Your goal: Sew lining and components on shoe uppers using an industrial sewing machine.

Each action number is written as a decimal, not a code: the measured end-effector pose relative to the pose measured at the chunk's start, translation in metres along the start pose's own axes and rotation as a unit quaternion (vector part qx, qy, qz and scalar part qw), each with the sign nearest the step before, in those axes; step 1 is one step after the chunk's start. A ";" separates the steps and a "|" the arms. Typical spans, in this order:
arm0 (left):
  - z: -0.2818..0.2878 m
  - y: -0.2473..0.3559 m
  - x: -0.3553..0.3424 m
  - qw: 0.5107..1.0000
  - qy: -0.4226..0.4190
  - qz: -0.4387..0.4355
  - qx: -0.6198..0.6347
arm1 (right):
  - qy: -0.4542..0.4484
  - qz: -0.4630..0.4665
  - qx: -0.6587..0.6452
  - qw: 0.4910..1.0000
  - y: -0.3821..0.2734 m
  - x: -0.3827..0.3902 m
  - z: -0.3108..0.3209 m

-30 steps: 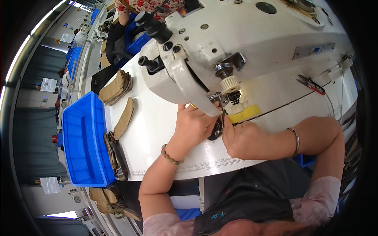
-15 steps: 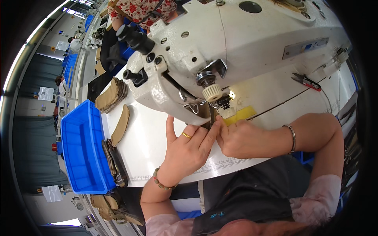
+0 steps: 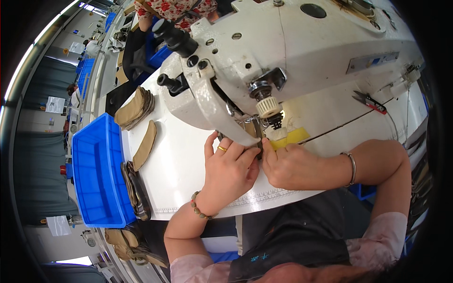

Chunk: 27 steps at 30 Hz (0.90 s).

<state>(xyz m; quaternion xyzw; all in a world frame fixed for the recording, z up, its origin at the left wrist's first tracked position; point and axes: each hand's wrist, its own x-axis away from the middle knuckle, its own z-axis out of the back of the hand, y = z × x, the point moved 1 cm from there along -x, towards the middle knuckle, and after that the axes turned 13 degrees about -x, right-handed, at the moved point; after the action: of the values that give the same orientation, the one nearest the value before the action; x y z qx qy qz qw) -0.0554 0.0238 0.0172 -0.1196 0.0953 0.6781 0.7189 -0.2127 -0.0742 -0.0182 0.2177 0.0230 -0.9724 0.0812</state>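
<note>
A khaki fabric piece with a dark strip (image 3: 260,152) lies under the needle area of a white sewing machine (image 3: 321,52), partly hidden by the machine head. My left hand (image 3: 230,162) is closed at the near left of this piece, thumb and index finger pinching its edge. Just right of it, my right hand (image 3: 293,165) has its fingers curled, with thumb and forefinger gripping the near end beside the presser foot. The fingertips of both hands almost meet. Beside the right fingers, a yellow piece (image 3: 296,136) lies flat on the machine bed.
To the left stand a stack of curved khaki pieces (image 3: 136,109) and one single curved piece (image 3: 145,145). A blue bin (image 3: 113,141) adjoins the table, with folded dark pieces (image 3: 137,191) alongside. Thread snips (image 3: 370,101) lie at the right. Another person (image 3: 174,12) sits beyond the machine.
My left hand has drawn its fingers in from a flatter spread to a pinch on the fabric edge. My right hand keeps its grip. The whole view has shifted slightly.
</note>
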 end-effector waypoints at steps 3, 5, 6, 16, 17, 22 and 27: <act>-0.008 -0.003 0.000 0.999 0.033 0.021 0.031 | 0.008 0.018 0.001 1.000 -0.003 0.001 0.002; -0.012 -0.002 -0.001 0.998 0.044 0.010 0.034 | 0.017 0.026 -0.007 0.999 -0.007 0.003 0.002; -0.013 -0.001 -0.001 0.998 0.054 -0.001 0.038 | 0.023 0.027 -0.014 0.999 -0.009 0.003 0.001; -0.017 -0.001 -0.003 0.996 0.055 -0.041 0.048 | 0.035 0.019 -0.038 0.998 -0.015 0.005 -0.002; -0.016 -0.001 -0.004 0.996 0.052 -0.044 0.049 | 0.035 0.020 -0.038 0.998 -0.015 0.005 -0.003; -0.021 -0.004 -0.007 0.996 0.052 -0.038 0.057 | 0.036 0.019 -0.009 0.999 -0.009 0.004 -0.008; -0.025 -0.015 -0.023 0.996 0.074 -0.031 0.041 | 0.063 -0.009 0.000 0.998 0.007 -0.003 -0.012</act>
<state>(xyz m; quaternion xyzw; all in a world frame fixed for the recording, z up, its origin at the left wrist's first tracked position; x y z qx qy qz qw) -0.0409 -0.0063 0.0006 -0.1432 0.1723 0.6406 0.7344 -0.2037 -0.0797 -0.0276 0.2778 0.0301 -0.9576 0.0707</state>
